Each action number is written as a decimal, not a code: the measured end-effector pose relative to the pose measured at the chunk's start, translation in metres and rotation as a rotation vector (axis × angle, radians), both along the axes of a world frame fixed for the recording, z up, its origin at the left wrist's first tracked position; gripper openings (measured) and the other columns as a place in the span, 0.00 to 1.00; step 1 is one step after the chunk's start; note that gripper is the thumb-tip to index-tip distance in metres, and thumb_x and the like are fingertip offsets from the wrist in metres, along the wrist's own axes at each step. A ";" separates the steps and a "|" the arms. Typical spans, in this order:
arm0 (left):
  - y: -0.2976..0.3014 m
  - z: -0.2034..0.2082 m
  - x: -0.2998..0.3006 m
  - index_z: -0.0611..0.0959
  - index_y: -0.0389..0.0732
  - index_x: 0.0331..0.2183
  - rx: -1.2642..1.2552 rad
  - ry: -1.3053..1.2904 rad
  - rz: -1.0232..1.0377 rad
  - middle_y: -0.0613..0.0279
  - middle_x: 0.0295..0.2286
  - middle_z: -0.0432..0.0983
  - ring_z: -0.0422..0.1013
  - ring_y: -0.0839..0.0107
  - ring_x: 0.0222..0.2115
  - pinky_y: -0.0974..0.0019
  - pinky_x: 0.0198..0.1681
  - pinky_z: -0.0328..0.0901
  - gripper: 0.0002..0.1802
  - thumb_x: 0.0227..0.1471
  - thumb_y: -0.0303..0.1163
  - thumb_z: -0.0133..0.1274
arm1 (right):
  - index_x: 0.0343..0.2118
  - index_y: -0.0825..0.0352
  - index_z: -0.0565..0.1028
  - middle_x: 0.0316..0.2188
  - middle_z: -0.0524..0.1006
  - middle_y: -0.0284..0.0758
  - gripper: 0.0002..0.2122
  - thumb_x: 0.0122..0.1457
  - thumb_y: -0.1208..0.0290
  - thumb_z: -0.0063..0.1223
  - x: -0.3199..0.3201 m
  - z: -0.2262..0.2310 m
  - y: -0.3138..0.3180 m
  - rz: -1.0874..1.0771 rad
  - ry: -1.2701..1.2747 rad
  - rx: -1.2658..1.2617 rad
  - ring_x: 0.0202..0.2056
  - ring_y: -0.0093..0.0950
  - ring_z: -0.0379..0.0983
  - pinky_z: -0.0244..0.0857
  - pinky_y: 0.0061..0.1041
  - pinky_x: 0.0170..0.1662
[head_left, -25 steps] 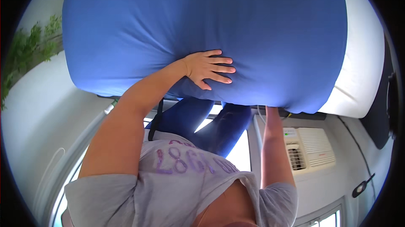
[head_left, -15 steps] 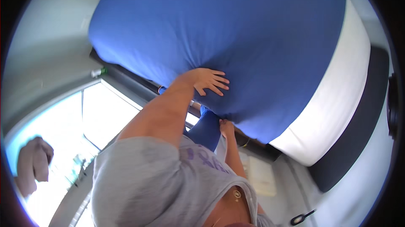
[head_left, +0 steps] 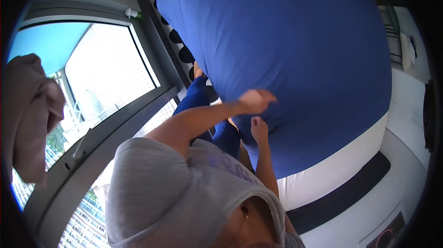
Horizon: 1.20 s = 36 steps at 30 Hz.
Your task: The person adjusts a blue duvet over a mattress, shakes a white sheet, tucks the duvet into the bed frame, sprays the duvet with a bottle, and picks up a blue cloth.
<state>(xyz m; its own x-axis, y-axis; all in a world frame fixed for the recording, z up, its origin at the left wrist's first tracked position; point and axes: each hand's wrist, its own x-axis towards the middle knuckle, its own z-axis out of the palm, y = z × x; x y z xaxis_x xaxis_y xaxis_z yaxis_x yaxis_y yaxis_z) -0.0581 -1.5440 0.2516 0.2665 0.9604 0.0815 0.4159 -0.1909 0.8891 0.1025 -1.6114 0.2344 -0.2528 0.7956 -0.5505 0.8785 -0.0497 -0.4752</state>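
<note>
A blue fitted sheet [head_left: 295,54] covers most of a thick mattress, and the mattress's white side [head_left: 337,156] is bare at the lower right. My left hand [head_left: 256,101] is over the near part of the sheet, its fingers bent and smeared by motion. Just below it, my right hand [head_left: 259,128] is closed at the sheet's near side, where folds run out from the fingers. How much cloth is inside that grip is hidden.
A dark bed frame [head_left: 161,26] with round black holes runs along the mattress's left side. Left of it is a bright window [head_left: 110,59] with a grey cloth [head_left: 34,119] hanging before it. A black strip [head_left: 341,197] lies beyond the white side.
My left hand has lifted from lying spread on the sheet and moved right, its fingers now bent. My right hand has come up closer to it. The view has turned, showing more window.
</note>
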 end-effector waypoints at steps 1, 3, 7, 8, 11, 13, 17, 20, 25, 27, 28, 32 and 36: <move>0.011 -0.001 -0.043 0.78 0.44 0.37 0.080 -0.017 0.184 0.58 0.32 0.74 0.70 0.60 0.35 0.58 0.36 0.65 0.19 0.37 0.23 0.49 | 0.30 0.68 0.72 0.26 0.74 0.47 0.09 0.55 0.67 0.45 -0.022 0.002 -0.001 -0.041 0.084 0.000 0.31 0.47 0.72 0.65 0.41 0.33; 0.004 -0.044 -0.133 0.77 0.40 0.34 0.186 0.098 0.647 0.55 0.30 0.73 0.69 0.62 0.29 0.61 0.32 0.65 0.14 0.41 0.19 0.44 | 0.31 0.68 0.73 0.26 0.75 0.47 0.10 0.55 0.66 0.46 -0.075 0.008 -0.002 0.003 0.212 -0.066 0.31 0.46 0.72 0.65 0.39 0.34; -0.003 -0.112 -0.275 0.75 0.37 0.41 -0.657 -0.080 1.344 0.53 0.37 0.74 0.71 0.63 0.38 0.63 0.42 0.63 0.17 0.47 0.32 0.46 | 0.36 0.66 0.72 0.30 0.75 0.46 0.11 0.55 0.66 0.45 -0.160 -0.020 -0.007 0.211 0.161 -0.308 0.34 0.43 0.72 0.65 0.38 0.37; -0.012 -0.139 -0.305 0.74 0.36 0.42 -0.788 -0.054 1.263 0.54 0.38 0.74 0.69 0.63 0.40 0.64 0.44 0.62 0.21 0.47 0.40 0.48 | 0.37 0.66 0.72 0.31 0.75 0.46 0.11 0.55 0.66 0.45 -0.183 -0.032 -0.007 0.259 0.155 -0.323 0.34 0.43 0.72 0.65 0.38 0.37; -0.018 -0.210 -0.337 0.71 0.37 0.47 -0.922 -0.581 1.080 0.57 0.46 0.67 0.58 0.67 0.50 0.65 0.52 0.51 0.31 0.47 0.49 0.49 | 0.44 0.66 0.68 0.36 0.74 0.45 0.16 0.55 0.65 0.44 -0.226 -0.084 -0.002 0.338 0.103 -0.448 0.40 0.43 0.70 0.63 0.37 0.43; 0.005 -0.241 -0.335 0.61 0.37 0.54 -1.036 -0.831 1.207 0.56 0.53 0.58 0.51 0.64 0.55 0.62 0.57 0.43 0.42 0.46 0.58 0.48 | 0.50 0.66 0.63 0.43 0.70 0.46 0.20 0.55 0.64 0.44 -0.238 -0.123 0.006 0.379 -0.013 -0.463 0.45 0.43 0.67 0.60 0.36 0.48; 0.033 -0.287 -0.340 0.56 0.38 0.57 -0.895 -1.355 1.064 0.54 0.54 0.55 0.51 0.61 0.56 0.59 0.58 0.43 0.43 0.49 0.57 0.44 | 0.58 0.72 0.44 0.56 0.54 0.50 0.35 0.53 0.62 0.46 -0.254 -0.182 0.018 0.344 -0.046 -0.431 0.58 0.43 0.51 0.46 0.34 0.59; 0.053 -0.299 -0.350 0.62 0.37 0.53 -0.756 -1.517 0.988 0.53 0.52 0.59 0.57 0.60 0.52 0.57 0.55 0.50 0.35 0.51 0.51 0.43 | 0.58 0.72 0.41 0.58 0.47 0.53 0.38 0.51 0.62 0.49 -0.256 -0.216 0.016 0.201 -0.025 -0.390 0.60 0.46 0.42 0.40 0.35 0.61; 0.046 -0.277 -0.347 0.74 0.34 0.42 -0.881 -1.675 1.076 0.53 0.42 0.71 0.67 0.63 0.43 0.57 0.49 0.59 0.24 0.44 0.40 0.50 | 0.57 0.74 0.45 0.57 0.48 0.55 0.37 0.51 0.61 0.51 -0.275 -0.215 0.008 0.008 -0.154 -0.196 0.58 0.51 0.44 0.40 0.39 0.60; 0.040 -0.271 -0.341 0.76 0.34 0.38 -0.832 -1.780 0.926 0.55 0.37 0.74 0.71 0.66 0.38 0.59 0.44 0.65 0.21 0.43 0.38 0.50 | 0.56 0.74 0.47 0.57 0.48 0.55 0.35 0.51 0.62 0.51 -0.267 -0.219 0.006 -0.072 -0.153 -0.196 0.58 0.51 0.44 0.38 0.39 0.60; 0.041 -0.270 -0.343 0.76 0.34 0.37 -0.803 -1.700 0.863 0.55 0.35 0.74 0.71 0.66 0.37 0.60 0.41 0.66 0.21 0.43 0.38 0.50 | 0.56 0.75 0.48 0.57 0.49 0.55 0.34 0.52 0.62 0.50 -0.266 -0.220 0.006 -0.094 -0.161 -0.199 0.58 0.50 0.43 0.37 0.38 0.61; 0.061 -0.284 -0.372 0.73 0.32 0.41 -0.888 -0.759 0.849 0.47 0.39 0.71 0.68 0.61 0.41 0.59 0.42 0.64 0.29 0.41 0.45 0.55 | 0.54 0.75 0.54 0.55 0.55 0.56 0.29 0.54 0.62 0.46 -0.262 -0.225 0.003 -0.024 -0.102 0.005 0.56 0.48 0.51 0.44 0.36 0.59; 0.048 -0.320 -0.355 0.68 0.30 0.43 -0.422 -0.685 1.276 0.38 0.39 0.69 0.68 0.53 0.41 0.60 0.44 0.64 0.36 0.37 0.42 0.62 | 0.55 0.74 0.51 0.55 0.53 0.55 0.30 0.54 0.64 0.46 -0.268 -0.231 0.005 -0.024 -0.101 -0.059 0.57 0.47 0.48 0.41 0.35 0.60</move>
<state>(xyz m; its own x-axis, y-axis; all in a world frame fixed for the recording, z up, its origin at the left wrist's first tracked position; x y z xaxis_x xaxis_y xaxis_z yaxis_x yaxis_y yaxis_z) -0.4129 -1.4964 -0.0688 -0.7154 0.4952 -0.4929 -0.4058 0.2798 0.8701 -0.1654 -1.6065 0.0031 -0.1755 0.7662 -0.6181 0.9198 -0.0962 -0.3805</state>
